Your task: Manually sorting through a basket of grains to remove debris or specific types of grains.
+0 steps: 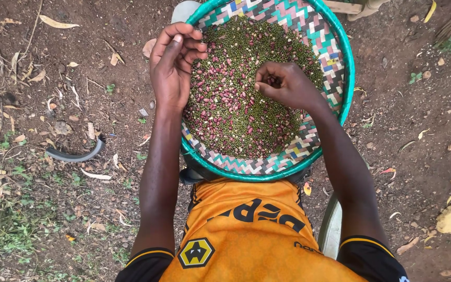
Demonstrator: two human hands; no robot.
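A woven tray with a green rim is brimming with green and reddish beans; the right hand is pinching some, the left hand is cupping loosely at the rim

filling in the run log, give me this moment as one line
left hand: cupped at tray rim | right hand: pinching among mixed beans | woven tray: on lap | ground: bare soil, dry leaves
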